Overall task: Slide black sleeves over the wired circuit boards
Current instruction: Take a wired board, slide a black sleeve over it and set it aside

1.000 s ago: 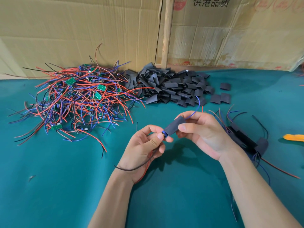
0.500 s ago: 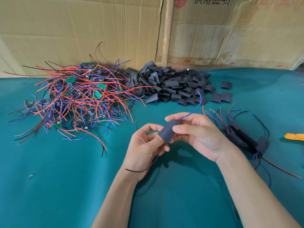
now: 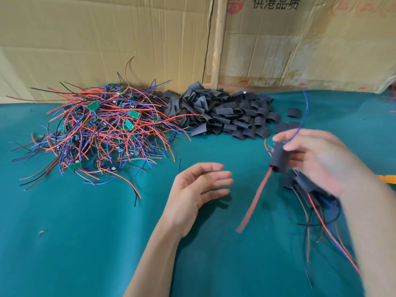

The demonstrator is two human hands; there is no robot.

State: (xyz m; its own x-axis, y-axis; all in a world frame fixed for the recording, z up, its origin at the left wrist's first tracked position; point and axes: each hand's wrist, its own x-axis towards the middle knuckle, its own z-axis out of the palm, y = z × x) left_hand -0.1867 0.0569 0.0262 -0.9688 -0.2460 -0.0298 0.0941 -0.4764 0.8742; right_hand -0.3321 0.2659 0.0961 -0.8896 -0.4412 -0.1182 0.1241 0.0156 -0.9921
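Black sleeve (image 3: 278,157), two hands (image 3: 199,185)

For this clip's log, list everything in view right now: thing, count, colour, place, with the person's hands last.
Tangled heap of wired green circuit boards: many, red, blue and black wires, far left on the cloth.
Heap of loose black sleeves: many, centre rear.
Sleeved board: one, black with red and blue wires, held above the cloth.
Pile of finished sleeved boards: several, black, under the right hand.
Orange object: one, right edge, mostly hidden.
Green cloth: one, covers the table.
Cardboard sheets: tan, rear.
Left hand: open, empty.
Right hand: grips the sleeved board; blurred.
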